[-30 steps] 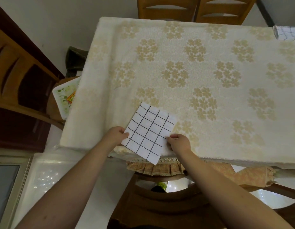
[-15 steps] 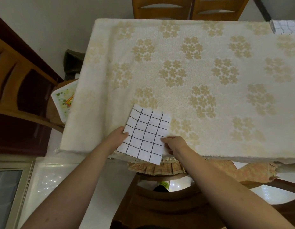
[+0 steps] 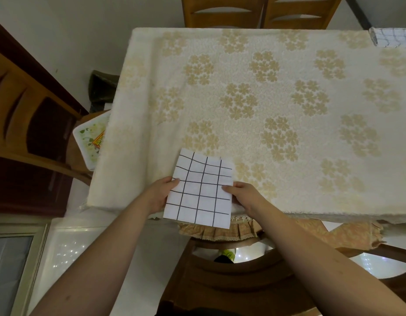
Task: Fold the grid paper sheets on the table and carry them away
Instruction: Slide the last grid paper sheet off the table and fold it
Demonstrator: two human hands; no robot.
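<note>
While both hands pinch the grid sheet (image 3: 200,190), left hand (image 3: 162,193), right hand (image 3: 244,196), fingers holding its edges, worktop (image 3: 265,106), no legible writing.

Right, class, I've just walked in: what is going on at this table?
A person holds one grid paper sheet by its side edges, left hand on one side and right hand on the other, over the near edge of the table. Another gridded item lies at the far right corner.
</note>
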